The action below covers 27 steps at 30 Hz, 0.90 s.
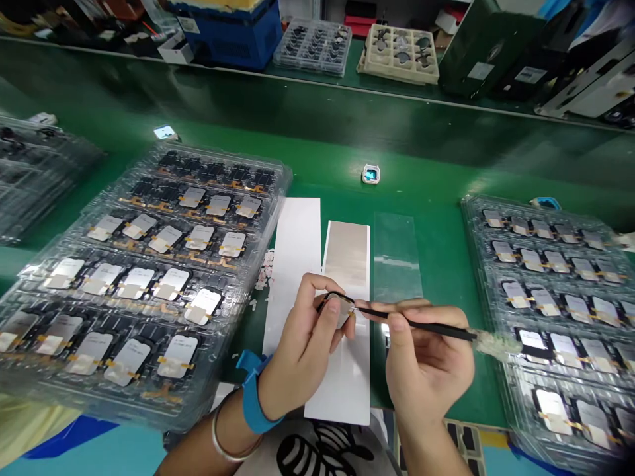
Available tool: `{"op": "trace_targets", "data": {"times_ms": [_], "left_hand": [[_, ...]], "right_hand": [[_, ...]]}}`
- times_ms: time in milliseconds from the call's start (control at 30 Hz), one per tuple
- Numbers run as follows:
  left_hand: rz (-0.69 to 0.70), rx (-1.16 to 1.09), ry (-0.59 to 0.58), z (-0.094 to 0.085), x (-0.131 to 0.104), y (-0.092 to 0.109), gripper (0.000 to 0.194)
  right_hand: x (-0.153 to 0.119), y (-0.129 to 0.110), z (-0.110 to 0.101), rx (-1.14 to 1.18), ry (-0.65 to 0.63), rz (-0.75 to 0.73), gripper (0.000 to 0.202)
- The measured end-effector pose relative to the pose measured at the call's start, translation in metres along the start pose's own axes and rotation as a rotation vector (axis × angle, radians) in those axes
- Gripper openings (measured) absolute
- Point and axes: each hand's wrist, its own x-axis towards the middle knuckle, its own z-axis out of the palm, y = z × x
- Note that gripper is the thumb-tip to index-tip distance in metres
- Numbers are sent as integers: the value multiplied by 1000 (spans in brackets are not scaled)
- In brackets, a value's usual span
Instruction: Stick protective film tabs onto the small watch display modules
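Note:
My left hand (310, 330) pinches a small watch-screen-like module (342, 312) with a silvery back and dark rim between thumb and fingers. My right hand (429, 354) holds a slim black tool (421, 324) like a pen, its far end wrapped in clear tape. The tool's thin tip meets the module's right edge, near a bit of orange tape; whether it presses there I cannot tell. Below both hands lies a white sheet (342, 390) with a grey-beige strip (348, 248) on its upper part. My left wrist wears a blue strap (254, 390).
A clear tray (223, 357) of similar modules lies left, another tray (496, 317) right. Beside the sheet are a white strip (297, 244), a clear film (397, 254) and pinkish scraps (264, 270). A small lit device (370, 174) sits behind, below a loaded shelf (317, 82).

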Motion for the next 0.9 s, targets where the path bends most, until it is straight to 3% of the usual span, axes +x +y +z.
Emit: {"op": "trace_targets", "data": {"times_ms": [567,800,900], "left_hand": [[22,124,-9,-2,-4,-5,10],[284,464,142,-1,-1,-14,34],[285,515,173,0,1,-18,39]], "right_hand": [[-1,0,1,70,29,130,14],[-2,2,-1,142,-25,193,12],[-2,3,-2,140,-44,225,11]]}}
